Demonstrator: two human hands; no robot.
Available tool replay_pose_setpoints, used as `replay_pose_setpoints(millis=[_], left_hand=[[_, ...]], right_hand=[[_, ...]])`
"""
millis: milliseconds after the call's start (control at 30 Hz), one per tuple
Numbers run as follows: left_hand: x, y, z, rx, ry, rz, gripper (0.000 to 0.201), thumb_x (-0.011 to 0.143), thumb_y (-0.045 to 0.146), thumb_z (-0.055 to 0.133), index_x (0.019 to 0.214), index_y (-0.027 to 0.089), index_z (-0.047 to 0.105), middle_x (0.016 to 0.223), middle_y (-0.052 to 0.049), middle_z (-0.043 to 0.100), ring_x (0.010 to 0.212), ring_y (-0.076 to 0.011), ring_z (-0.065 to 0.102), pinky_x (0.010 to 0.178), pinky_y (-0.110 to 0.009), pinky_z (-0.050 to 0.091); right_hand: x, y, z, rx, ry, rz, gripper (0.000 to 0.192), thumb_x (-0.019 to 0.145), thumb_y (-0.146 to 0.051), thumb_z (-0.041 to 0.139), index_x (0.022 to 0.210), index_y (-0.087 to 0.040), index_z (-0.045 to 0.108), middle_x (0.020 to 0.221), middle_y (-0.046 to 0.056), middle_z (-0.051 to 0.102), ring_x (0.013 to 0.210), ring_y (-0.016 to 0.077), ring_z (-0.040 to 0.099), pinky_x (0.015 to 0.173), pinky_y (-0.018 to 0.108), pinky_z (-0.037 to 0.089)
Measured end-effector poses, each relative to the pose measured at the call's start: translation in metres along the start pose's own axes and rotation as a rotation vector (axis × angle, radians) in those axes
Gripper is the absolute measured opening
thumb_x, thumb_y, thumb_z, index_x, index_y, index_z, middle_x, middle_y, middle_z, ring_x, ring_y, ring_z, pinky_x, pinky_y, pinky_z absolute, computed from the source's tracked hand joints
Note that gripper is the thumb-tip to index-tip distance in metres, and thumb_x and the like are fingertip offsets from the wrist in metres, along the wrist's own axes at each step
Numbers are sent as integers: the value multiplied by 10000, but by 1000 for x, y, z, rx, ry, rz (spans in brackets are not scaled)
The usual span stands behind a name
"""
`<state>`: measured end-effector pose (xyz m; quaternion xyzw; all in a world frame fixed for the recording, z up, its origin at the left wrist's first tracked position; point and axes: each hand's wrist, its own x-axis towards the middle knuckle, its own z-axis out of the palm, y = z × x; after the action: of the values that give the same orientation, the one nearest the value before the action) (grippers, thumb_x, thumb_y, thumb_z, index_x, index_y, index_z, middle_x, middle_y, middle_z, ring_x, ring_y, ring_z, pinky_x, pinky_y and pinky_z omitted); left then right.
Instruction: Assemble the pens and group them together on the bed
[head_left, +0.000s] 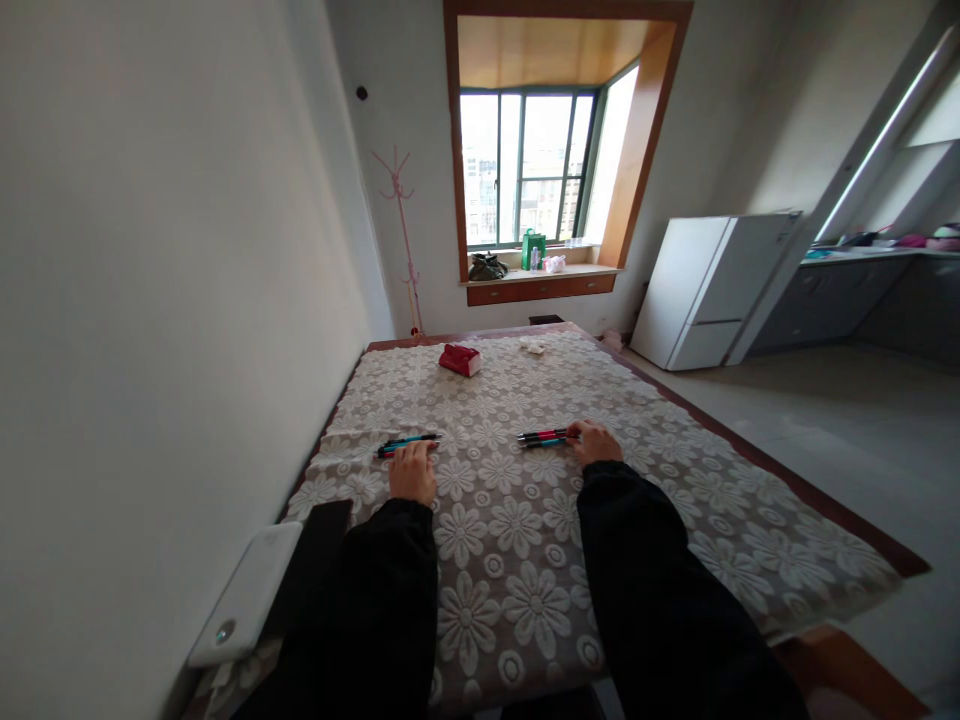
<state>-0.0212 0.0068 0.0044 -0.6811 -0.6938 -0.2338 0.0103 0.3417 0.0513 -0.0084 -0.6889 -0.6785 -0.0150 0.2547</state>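
- Your left hand (412,472) lies palm down on the table's grey-and-white flowered lace tablecloth (517,560), fingertips touching a small bundle of slim pens with teal, red and black barrels (407,443). It is not closed around them, so call this hand open.
- Your right hand (594,442) rests on the cloth with its fingers at the right-hand end of a second bundle of the same teal, red and black pens (541,437). Whether the fingers pinch the pens or only touch them, you cannot tell from here.
- The two bundles lie flat, well apart, each pointing sideways across the table.
- Further along the cloth sits a red soft packet (460,359), and beyond it a small white crumpled object (533,345).
- A white flat device (247,597) sits at the near left corner.
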Motion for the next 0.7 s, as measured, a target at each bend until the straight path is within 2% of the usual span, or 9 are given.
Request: replay_pose_setpoints(millis=[233,467,700], left_hand=[[2,-7,3,63,13,-20,424,797,175,540,1216,239,556,1226,-100,557,1095,-291,464,880,-408,393],[3,-11,1,104,-23,-43,325,788,187,550,1103,236,612,1154,-102,573,1070,-300,463,859,-421,391],[3,-13,0,96,-35,-48,286,805,192,525,1070,243,622,1110,-90,595,1060,-300,471,843,-426,386]], right_hand=[[-1,-4,2,-20,4,37,56,770,-221,657,823,-240,662,914,30,608,867,182,543,663,261,344],[0,-5,3,0,10,45,115,767,-210,665,879,-232,645,924,28,587,850,171,543,645,250,339],[-1,-9,2,-11,3,74,78,780,-234,656,857,-236,643,924,32,593,835,173,542,621,255,320]])
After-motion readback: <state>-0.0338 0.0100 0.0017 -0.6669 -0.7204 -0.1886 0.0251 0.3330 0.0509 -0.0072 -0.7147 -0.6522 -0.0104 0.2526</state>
